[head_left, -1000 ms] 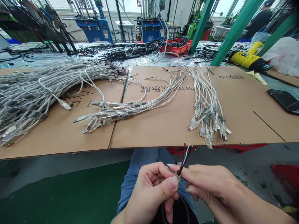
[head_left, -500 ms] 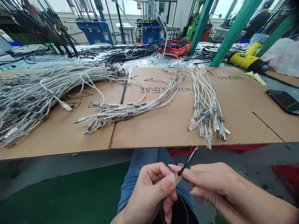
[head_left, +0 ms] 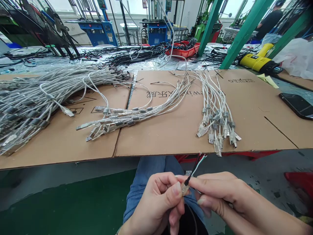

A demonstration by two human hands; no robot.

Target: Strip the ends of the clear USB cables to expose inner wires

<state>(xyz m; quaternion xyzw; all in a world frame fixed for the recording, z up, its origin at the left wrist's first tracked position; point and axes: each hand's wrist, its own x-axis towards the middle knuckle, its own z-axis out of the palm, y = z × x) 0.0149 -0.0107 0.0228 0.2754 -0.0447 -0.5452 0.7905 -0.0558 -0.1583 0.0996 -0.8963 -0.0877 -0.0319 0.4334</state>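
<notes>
My left hand [head_left: 166,199] is closed, pinching a cable [head_left: 185,189] between thumb and forefinger just below its stripped end. Clear outer jacket shows at the pinch, and a dark inner part comes out of it. Thin wires [head_left: 199,164], dark, red, white and pale green, fan upward from there. My right hand [head_left: 220,189] comes in from the right, its fingertips together close behind the stripped end. A thin grey strand or edge shows between its forefinger and thumb; I cannot make out what it is. The rest of the cable hangs below my left hand.
On the cardboard [head_left: 151,140] lie a large pile of clear USB cables [head_left: 49,94], a smaller bundle [head_left: 137,116] and another bundle [head_left: 216,114]. A phone [head_left: 297,105] and a yellow heat gun [head_left: 256,62] lie right. Behind are black cables, a red tray [head_left: 186,50] and green posts.
The stripped end has tilted slightly, and the white and green wires now stand apart from the dark ones. My right fingertips have shifted slightly left against the cable.
</notes>
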